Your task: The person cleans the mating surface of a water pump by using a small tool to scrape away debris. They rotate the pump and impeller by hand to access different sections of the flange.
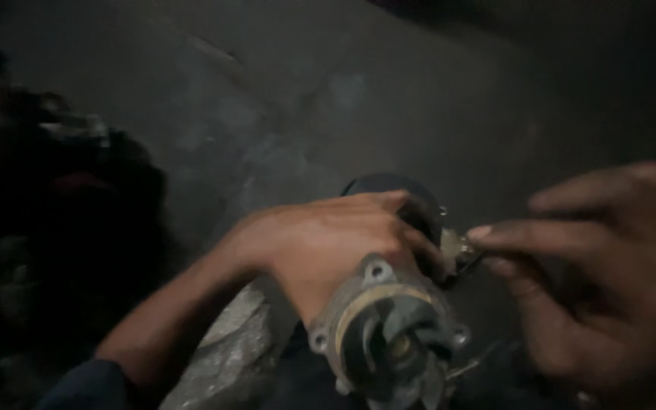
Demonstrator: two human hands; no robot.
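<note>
Two hands: left hand (328, 243), right hand (609, 281). One metal motor housing (389, 334), one small metal part (458, 247), one grey stone (233, 349).

The left hand (320, 243) curls in a downward grip, while the right hand (609, 281) pinches with fingertips (487, 234) together.
</note>
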